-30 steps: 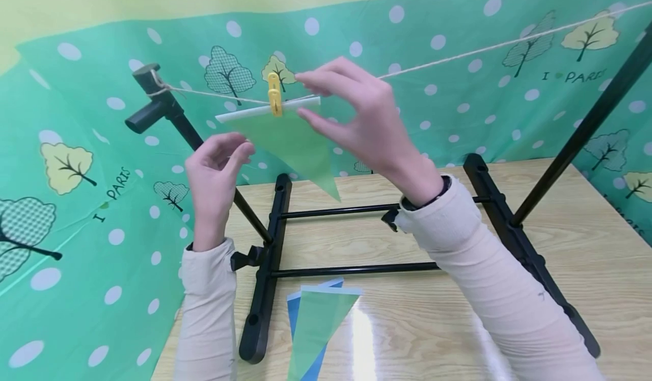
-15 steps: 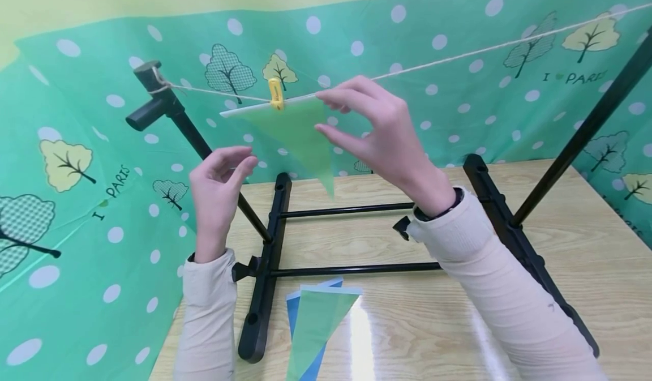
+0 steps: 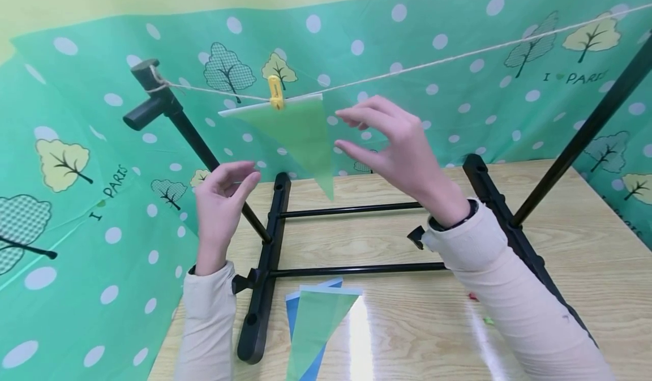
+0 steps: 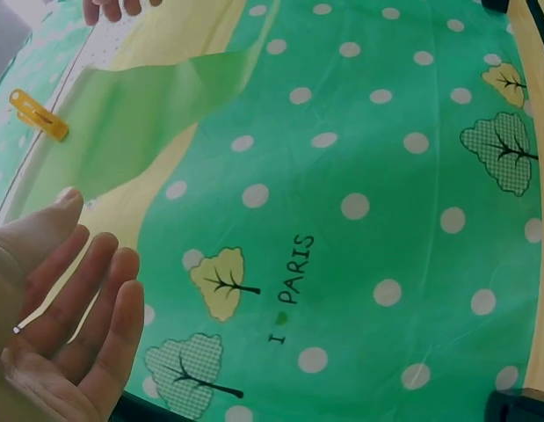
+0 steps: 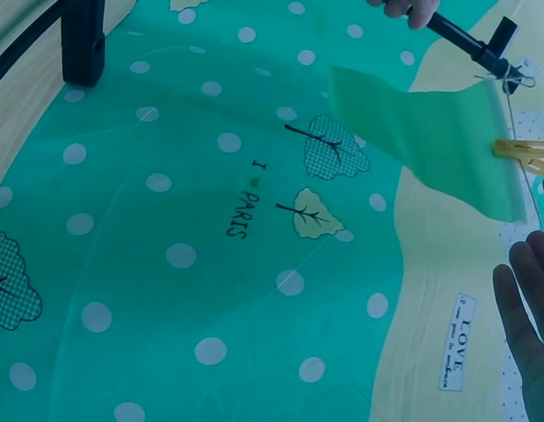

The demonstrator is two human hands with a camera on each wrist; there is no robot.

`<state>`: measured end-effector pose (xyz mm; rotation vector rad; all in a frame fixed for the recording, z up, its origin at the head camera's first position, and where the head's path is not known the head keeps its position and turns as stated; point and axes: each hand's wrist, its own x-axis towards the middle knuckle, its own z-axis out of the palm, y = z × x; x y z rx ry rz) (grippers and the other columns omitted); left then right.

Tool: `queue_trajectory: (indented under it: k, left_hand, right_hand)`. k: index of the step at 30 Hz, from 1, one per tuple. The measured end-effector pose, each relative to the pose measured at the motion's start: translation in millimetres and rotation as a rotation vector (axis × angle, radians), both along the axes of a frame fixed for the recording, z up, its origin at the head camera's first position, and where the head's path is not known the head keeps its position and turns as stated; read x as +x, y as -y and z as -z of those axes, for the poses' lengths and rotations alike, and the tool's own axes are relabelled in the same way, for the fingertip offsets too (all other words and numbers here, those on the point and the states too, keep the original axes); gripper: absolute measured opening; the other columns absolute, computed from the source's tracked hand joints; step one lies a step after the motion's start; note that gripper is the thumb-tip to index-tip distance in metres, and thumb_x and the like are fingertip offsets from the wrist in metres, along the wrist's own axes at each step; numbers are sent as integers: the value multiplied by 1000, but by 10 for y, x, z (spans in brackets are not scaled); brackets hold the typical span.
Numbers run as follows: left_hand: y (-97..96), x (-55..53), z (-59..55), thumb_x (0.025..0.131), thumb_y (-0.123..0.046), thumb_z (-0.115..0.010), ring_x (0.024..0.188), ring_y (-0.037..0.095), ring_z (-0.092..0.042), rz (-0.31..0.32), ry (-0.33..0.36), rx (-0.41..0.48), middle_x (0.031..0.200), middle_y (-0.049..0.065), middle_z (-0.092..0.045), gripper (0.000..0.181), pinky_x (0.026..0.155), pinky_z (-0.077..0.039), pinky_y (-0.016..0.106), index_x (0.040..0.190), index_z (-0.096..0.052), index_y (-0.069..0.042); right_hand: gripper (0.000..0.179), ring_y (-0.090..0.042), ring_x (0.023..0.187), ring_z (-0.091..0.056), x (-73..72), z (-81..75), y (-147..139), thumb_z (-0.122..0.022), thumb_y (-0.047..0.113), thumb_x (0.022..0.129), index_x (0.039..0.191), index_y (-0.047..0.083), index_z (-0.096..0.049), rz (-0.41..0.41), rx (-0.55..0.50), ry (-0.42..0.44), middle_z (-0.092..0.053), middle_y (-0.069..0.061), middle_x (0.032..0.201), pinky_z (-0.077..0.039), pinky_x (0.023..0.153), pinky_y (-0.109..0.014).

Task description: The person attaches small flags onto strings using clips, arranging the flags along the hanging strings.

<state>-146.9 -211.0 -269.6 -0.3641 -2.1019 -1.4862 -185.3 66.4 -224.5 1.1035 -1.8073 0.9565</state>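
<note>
A green triangular pennant (image 3: 300,129) hangs from the white string (image 3: 423,65), clipped by a yellow clothespin (image 3: 276,92) at its top edge. Below and left of the pennant, my left hand (image 3: 224,200) is raised with fingers loosely bent and nothing in it. My right hand (image 3: 394,146) hovers just right of the pennant, thumb and fingers apart, touching neither cloth nor string. In the left wrist view the pennant (image 4: 148,119) and yellow clothespin (image 4: 39,114) lie beyond my left hand (image 4: 74,316). The right wrist view shows the pennant (image 5: 438,141) past my right fingers (image 5: 522,308).
A black stand with a left post (image 3: 191,135), a right post (image 3: 586,126) and crossbars (image 3: 356,269) stands on the wooden table (image 3: 407,324). Another green pennant (image 3: 321,319) lies over a blue one (image 3: 292,313) in front. Small red and green bits show near my right sleeve (image 3: 514,290).
My right hand has let go of the pennant's right corner area and moved right and down, away from it. My left hand has dropped slightly. The pennant hangs still on the string.
</note>
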Motion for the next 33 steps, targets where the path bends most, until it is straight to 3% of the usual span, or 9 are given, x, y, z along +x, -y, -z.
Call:
queue_trajectory:
  k: [5,13,18,26,33]
  left_hand:
    - [20,52,70,83,-8,-68,86,16,-64,26,17,17,99,14,-66,24,76,-50,24,104,-64,5]
    - [36,120,164,84,-7,-67,86,17,-63,39,31,-25,98,16,-65,22,75,-50,25,104,-64,4]
    - [50,140,239,85,-8,-66,85,18,-63,35,60,-48,98,14,-65,22,75,-50,25,104,-65,1]
    - [80,134,340,84,-4,-66,86,17,-63,72,45,-45,98,19,-65,23,73,-50,23,105,-64,5]
    - [91,174,442,85,-8,-66,86,17,-62,51,116,-61,98,15,-65,22,75,-50,24,105,-64,1]
  right_hand:
    - [32,-14,83,-57,-3,82,-41,-76,11,76,106,4,-67,8,-4,38,-64,-4,98,-46,73,-27]
    - [32,-17,84,-57,2,221,-129,-75,8,76,107,4,-67,45,20,72,-64,-6,98,-47,74,-28]
    - [34,-15,86,-57,5,315,-190,-75,6,75,108,4,-67,43,29,94,-64,-5,100,-47,76,-27]
    - [39,-15,86,-56,24,429,-296,-77,6,73,110,4,-66,64,50,109,-64,-4,101,-46,76,-26]
    - [38,-14,89,-57,70,577,-410,-77,5,74,110,8,-66,108,72,173,-63,0,101,-44,77,-22]
